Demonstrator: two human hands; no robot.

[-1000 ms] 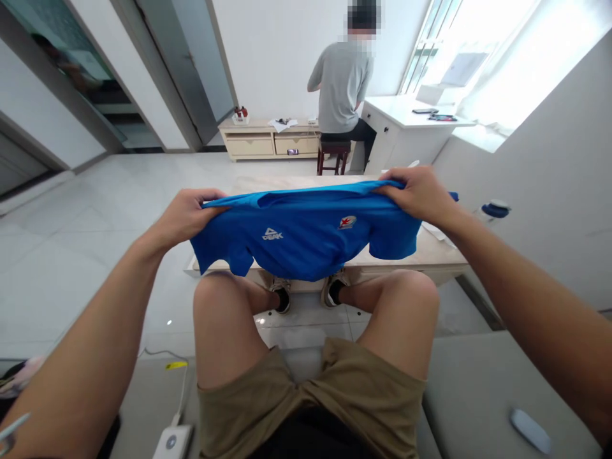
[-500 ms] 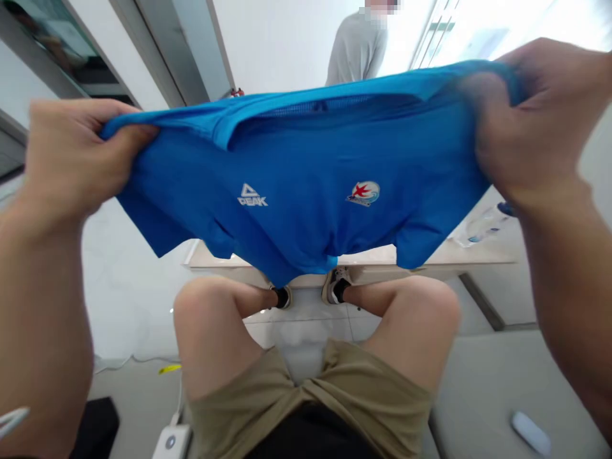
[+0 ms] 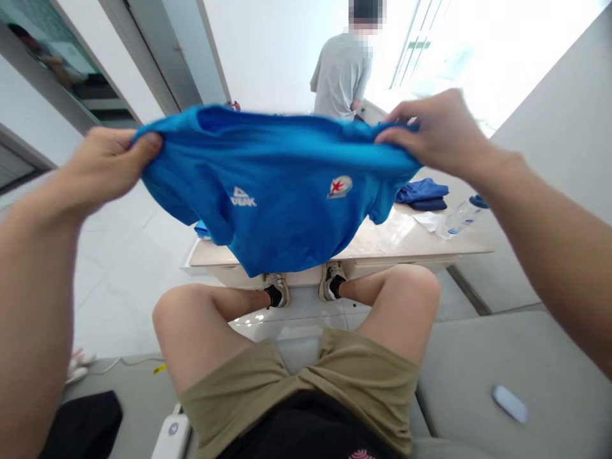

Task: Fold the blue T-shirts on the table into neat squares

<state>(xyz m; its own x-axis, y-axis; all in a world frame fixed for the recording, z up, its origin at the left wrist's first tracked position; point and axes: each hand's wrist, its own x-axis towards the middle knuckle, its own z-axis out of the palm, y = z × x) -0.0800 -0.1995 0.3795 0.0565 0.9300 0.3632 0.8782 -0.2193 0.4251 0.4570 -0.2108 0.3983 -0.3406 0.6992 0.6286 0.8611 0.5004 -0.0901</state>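
A blue T-shirt (image 3: 291, 191) hangs stretched between my hands, its printed front facing me and its collar at the top. My left hand (image 3: 112, 159) pinches one shoulder between thumb and fingers. At the opposite shoulder, my right hand (image 3: 430, 131) is closed on the cloth. The lower hem hangs in front of the low table (image 3: 382, 242), and whether it touches the top I cannot tell.
Folded dark blue clothes (image 3: 423, 193) and a clear bottle (image 3: 461, 217) stand on the table's right. A person in a grey shirt (image 3: 340, 73) is beyond it. On the sofa (image 3: 478, 363) lie a white case (image 3: 510, 403), a white power bank (image 3: 171, 437) and black cloth (image 3: 86, 424).
The T-shirt has moved lower and farther from me. My right hand has shifted left and down, so the shirt is less widely stretched. The folded clothes now show.
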